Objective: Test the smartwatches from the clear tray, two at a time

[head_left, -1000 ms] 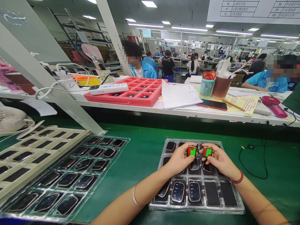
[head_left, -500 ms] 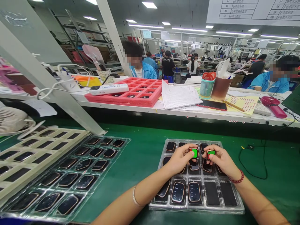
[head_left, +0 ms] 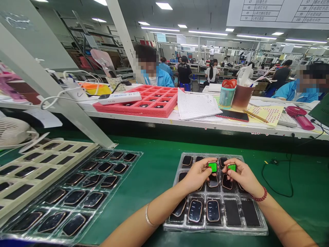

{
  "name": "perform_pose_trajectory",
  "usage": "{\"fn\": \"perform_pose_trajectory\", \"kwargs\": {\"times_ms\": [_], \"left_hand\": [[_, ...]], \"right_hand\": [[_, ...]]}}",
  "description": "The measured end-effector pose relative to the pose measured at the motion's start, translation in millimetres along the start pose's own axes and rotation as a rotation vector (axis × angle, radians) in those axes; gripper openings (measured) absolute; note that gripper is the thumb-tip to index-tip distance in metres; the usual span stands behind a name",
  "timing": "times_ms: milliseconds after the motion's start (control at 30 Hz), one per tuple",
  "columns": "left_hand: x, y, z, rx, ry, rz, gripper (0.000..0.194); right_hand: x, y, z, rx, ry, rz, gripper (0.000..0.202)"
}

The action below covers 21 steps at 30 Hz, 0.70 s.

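Overhead, lights (head_left: 163,6); tray (head_left: 216,229) on green tabletop (head_left: 151,168).

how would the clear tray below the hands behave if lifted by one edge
The tray is probably light and a bit flexible, as it looks like clear moulded plastic. The watches might shift or slide, since some sit askew in their pockets with no lid showing.

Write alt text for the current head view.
A person's left hand and right hand each hold a watch, screen mostly green, over a clear tray of watches. Two other trays of watches lie to the left, with co-workers beyond.
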<state>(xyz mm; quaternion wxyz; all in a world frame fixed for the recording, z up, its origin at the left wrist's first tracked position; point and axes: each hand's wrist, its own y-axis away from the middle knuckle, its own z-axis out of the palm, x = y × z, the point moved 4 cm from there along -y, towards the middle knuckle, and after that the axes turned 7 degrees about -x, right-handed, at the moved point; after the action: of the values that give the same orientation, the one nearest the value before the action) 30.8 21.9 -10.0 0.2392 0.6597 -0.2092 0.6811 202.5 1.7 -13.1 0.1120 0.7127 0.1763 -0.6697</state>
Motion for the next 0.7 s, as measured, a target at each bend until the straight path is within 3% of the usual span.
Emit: {"fn": "perform_pose_trajectory", "kwargs": {"times_ms": [533, 700], "left_hand": [[-1.8, -1.7, 0.5, 0.017, 0.042, 0.046, 0.054], [-1.8, -1.5, -1.2, 0.031, 0.01, 0.064, 0.043]], "right_hand": [[2.7, -1.6, 1.1, -0.022, -0.021, -0.019, 0.041], [4.1, -2.1, -1.2, -0.017, -0.004, -0.034, 0.033]]}}
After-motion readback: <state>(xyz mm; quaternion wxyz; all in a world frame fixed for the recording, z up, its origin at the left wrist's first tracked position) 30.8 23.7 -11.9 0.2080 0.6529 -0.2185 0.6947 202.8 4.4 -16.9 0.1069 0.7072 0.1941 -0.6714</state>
